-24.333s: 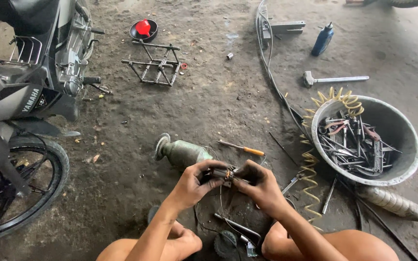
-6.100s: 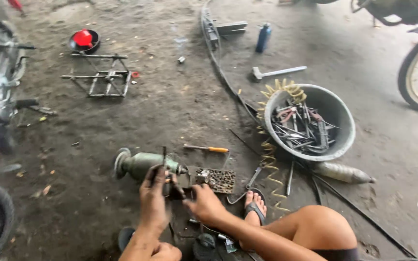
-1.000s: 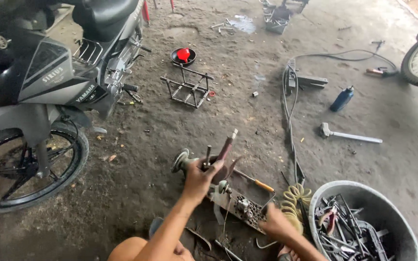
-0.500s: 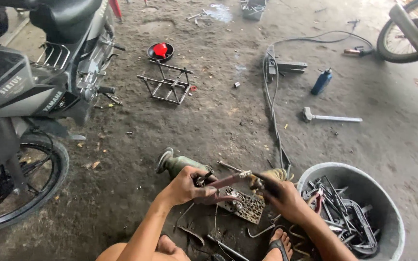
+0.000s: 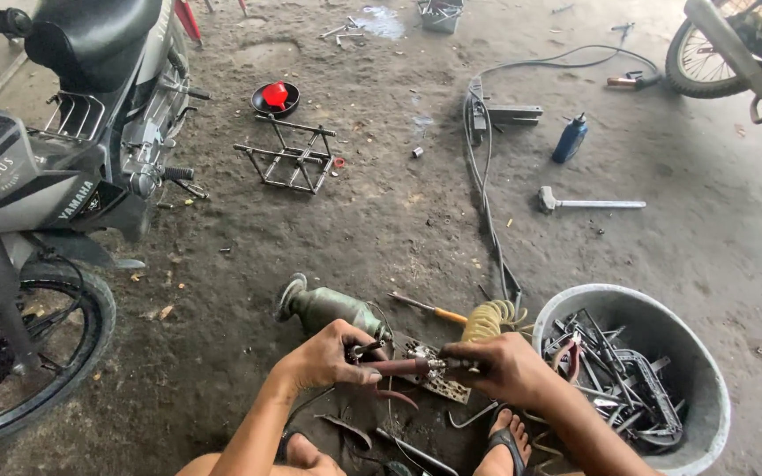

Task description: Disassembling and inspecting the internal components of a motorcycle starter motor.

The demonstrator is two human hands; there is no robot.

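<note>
My left hand (image 5: 328, 357) and my right hand (image 5: 504, 368) hold the two ends of a thin reddish rod-shaped tool (image 5: 403, 366), level with the ground, low in the middle of the view. The left hand also covers a small dark metal part at its fingertips. Just beyond the left hand lies a green angle grinder (image 5: 324, 307) on the dirt floor. Under the rod sits a small perforated metal piece (image 5: 438, 388). A coiled yellow air hose (image 5: 489, 319) lies right behind my right hand.
A grey basin (image 5: 707, 388) full of tools stands at the right. A motorbike (image 5: 37, 176) fills the left side. A screwdriver (image 5: 429, 308), hammer (image 5: 584, 203), blue can (image 5: 571, 138), metal rack (image 5: 288, 159) and black bowl with red funnel (image 5: 275, 97) lie farther away. Another motorbike's wheel (image 5: 707, 53) stands top right.
A second ago my left hand held the rod up, tilted, with my right hand low. Now both hands grip it level. The view has swung around over the longer span.
</note>
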